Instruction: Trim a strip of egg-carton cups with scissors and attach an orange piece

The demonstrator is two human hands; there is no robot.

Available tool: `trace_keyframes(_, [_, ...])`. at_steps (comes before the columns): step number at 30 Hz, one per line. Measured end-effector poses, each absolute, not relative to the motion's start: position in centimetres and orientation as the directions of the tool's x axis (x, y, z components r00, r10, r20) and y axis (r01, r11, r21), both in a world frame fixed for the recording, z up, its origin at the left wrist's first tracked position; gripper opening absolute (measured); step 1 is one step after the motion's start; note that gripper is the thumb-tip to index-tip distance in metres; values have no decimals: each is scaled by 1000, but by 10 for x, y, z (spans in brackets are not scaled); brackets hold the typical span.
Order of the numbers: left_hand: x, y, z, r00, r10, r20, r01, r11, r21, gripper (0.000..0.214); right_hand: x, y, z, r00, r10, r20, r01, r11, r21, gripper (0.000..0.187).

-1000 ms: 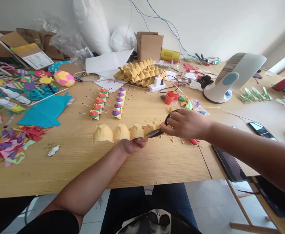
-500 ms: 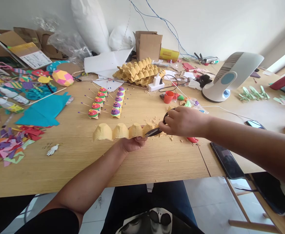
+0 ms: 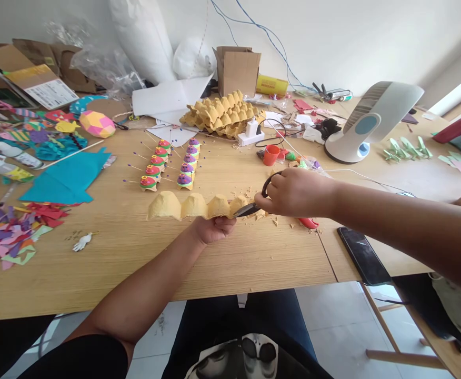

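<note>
We see the left hand (image 3: 214, 229) clamped on a bumpy strip of yellow moulded-pulp egg carton (image 3: 193, 205), gripping it from below, right of its middle. The strip runs crosswise above the pale wooden worktop (image 3: 254, 273), domes facing up. The right hand (image 3: 299, 192) is closed round the loop handles of a pair of black scissors (image 3: 248, 209), whose blades point left and meet the strip's near edge; from here we cannot quite tell whether pulp lies between them. Small yellow pulp scraps (image 3: 276, 222) litter the surface around the right hand.

Beyond the strip we find two finished-looking rows standing side by side: red-and-green painted carton domes (image 3: 154, 167) on the left and purple-and-yellow painted carton domes (image 3: 188, 163) on the right, both bristling with thin sticks. Behind them sits a stack of yellow egg cartons (image 3: 224, 111). A small red plastic cup (image 3: 271, 155) stands beyond the right hand, and a black phone (image 3: 362, 255) lies near the front edge, below the right forearm.
</note>
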State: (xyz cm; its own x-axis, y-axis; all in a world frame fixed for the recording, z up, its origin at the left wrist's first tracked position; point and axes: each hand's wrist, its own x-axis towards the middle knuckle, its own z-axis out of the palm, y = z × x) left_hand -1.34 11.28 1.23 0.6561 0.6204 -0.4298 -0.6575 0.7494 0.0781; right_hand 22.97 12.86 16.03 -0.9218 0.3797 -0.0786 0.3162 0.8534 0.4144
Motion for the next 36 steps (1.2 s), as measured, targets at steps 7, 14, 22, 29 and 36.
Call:
trace_keyframes(7, [-15,114,13,615,650,-445,-685,721,107,15,234,130,159,-913,405,-56,355,853,381,19])
trace_keyframes(14, [-13,112,19,543,725,-425,-734,655,181,13,251,123,147,-847,525,81,525,806,272,20])
trace_keyframes(22, [-12,124,13,454,782,-426,-704,608,366,24,231,105,81,-353,933,-74,393,76,-916,55])
trace_keyframes(29, [-8,115,12,333,877,-347,-684,478,551,9,187,113,47,-234,972,-10,-8,-12,-1000,64])
trace_keyframes(36, [-1,117,3,283,929,-237,-603,365,709,17,189,124,24,-214,977,-3,-99,-24,-995,53])
